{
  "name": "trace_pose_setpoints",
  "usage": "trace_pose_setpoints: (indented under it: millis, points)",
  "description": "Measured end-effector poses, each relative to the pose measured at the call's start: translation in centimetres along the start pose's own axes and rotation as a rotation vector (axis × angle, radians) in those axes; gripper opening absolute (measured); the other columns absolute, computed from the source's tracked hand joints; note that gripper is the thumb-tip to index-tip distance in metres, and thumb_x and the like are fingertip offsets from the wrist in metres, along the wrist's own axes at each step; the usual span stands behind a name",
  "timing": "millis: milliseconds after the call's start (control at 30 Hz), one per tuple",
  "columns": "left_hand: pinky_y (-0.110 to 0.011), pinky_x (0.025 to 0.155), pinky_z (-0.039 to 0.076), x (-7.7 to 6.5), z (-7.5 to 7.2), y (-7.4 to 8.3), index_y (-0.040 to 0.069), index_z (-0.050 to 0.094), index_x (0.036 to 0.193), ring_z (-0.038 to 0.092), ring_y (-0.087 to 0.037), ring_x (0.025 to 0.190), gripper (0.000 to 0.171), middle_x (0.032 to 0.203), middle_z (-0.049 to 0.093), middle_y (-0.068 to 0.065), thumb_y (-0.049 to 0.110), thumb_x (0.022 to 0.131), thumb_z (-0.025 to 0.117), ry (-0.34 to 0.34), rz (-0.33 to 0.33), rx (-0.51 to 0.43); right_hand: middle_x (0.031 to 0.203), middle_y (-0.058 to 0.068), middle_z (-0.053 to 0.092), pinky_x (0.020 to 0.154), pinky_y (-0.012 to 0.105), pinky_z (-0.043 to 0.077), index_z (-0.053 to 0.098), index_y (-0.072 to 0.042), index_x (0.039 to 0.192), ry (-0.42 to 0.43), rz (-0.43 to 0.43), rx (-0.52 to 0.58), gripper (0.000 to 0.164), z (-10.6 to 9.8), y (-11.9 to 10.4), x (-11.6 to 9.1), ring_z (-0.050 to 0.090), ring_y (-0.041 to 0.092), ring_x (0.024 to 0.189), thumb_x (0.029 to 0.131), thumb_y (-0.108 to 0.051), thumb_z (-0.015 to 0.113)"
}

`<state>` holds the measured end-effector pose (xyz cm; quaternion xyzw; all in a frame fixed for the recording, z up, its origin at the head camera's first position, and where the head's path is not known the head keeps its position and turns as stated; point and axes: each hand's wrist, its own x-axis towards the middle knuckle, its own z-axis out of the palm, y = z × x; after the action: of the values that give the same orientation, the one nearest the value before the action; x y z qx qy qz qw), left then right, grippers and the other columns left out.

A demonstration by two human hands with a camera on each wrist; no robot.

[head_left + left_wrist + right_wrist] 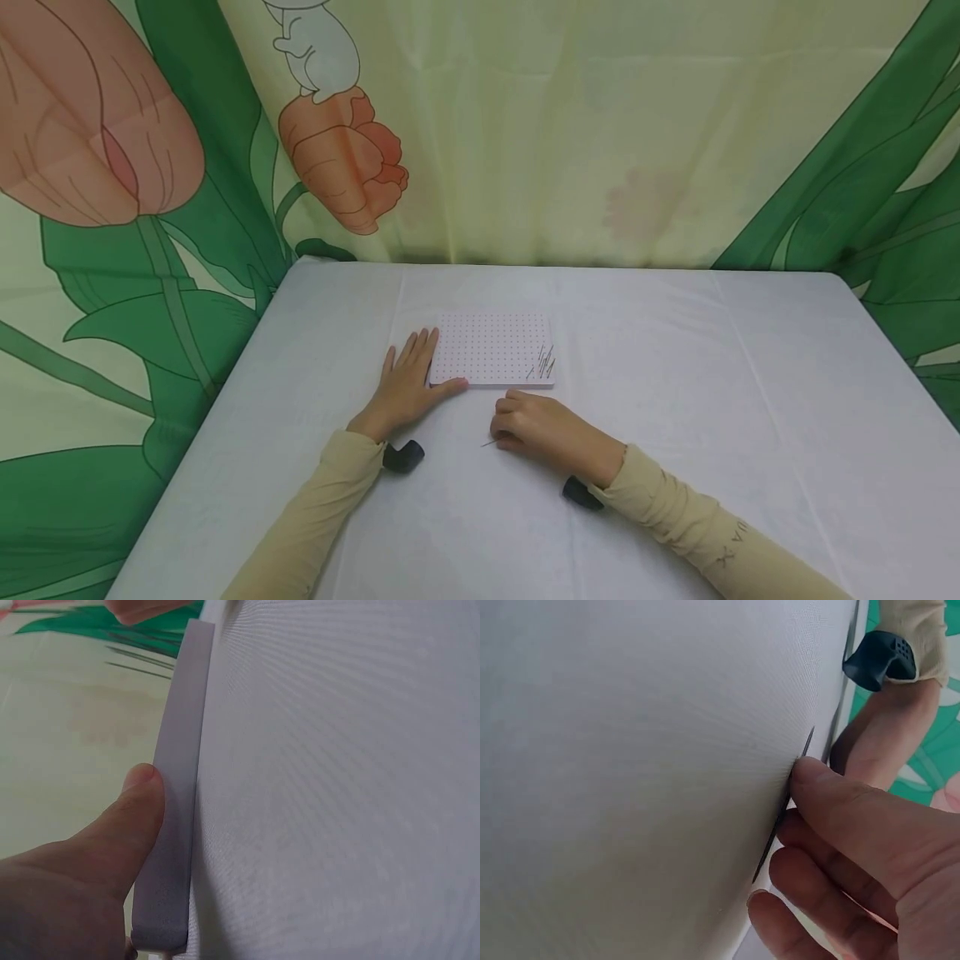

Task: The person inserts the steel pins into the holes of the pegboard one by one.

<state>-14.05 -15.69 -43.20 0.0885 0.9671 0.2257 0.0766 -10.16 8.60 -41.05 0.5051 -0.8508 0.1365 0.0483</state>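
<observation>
A white pegboard [491, 350] with a grid of small holes lies on the table. Several thin dark pins [546, 363] stand at a slant in its near right corner. My left hand [408, 385] rests against the board's left side with straight fingers, its thumb touching the near edge; in the left wrist view the thumb [112, 832] lies against the board's side [176, 787]. Nearer me than the board, my right hand [543, 429] pinches a thin dark pin [771, 844] with pointed ends between thumb and fingers, low over the cloth.
A white cloth [712, 417] covers the table. Both wrists wear dark camera mounts [403, 457]. Behind the table's far edge hangs a printed curtain [525, 150] with flowers, leaves and a white animal figure.
</observation>
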Motion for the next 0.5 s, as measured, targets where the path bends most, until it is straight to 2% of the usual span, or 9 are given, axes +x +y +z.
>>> trace_pose_setpoints:
  millis: [167, 367, 500]
  points:
    - [-0.057, 0.121, -0.003, 0.08, 0.0, -0.04, 0.008, 0.009, 0.16, 0.003, -0.03, 0.155, 0.104, 0.167, 0.009, -0.013, 0.066, 0.089, 0.058, 0.002, -0.002, 0.002, 0.073, -0.007, 0.057, 0.063, 0.016, 0.047, 0.069, -0.015, 0.076, -0.038, 0.006, -0.076, 0.013, 0.05, -0.3, 0.42, 0.054, 0.008, 0.07, 0.085, -0.01, 0.076]
    - [-0.057, 0.122, -0.004, 0.15, 0.11, -0.15, 0.008, 0.009, 0.16, 0.004, -0.03, 0.155, 0.104, 0.167, 0.009, -0.012, 0.066, 0.089, 0.059, 0.004, -0.004, 0.003, 0.071, -0.003, 0.057, 0.059, 0.019, 0.048, 0.069, -0.01, 0.079, -0.072, -0.05, -0.237, 0.008, 0.4, -0.49, 0.6, 0.056, 0.011, 0.066, 0.085, -0.009, 0.075]
    - [-0.057, 0.122, -0.004, 0.16, 0.16, -0.18, 0.008, 0.009, 0.16, 0.003, -0.03, 0.155, 0.104, 0.167, 0.009, -0.012, 0.066, 0.089, 0.058, 0.004, -0.006, 0.005, 0.07, -0.001, 0.056, 0.058, 0.023, 0.047, 0.068, -0.007, 0.08, -0.072, -0.072, -0.308, 0.007, 0.73, -0.58, 0.48, 0.052, 0.012, 0.063, 0.085, -0.005, 0.071]
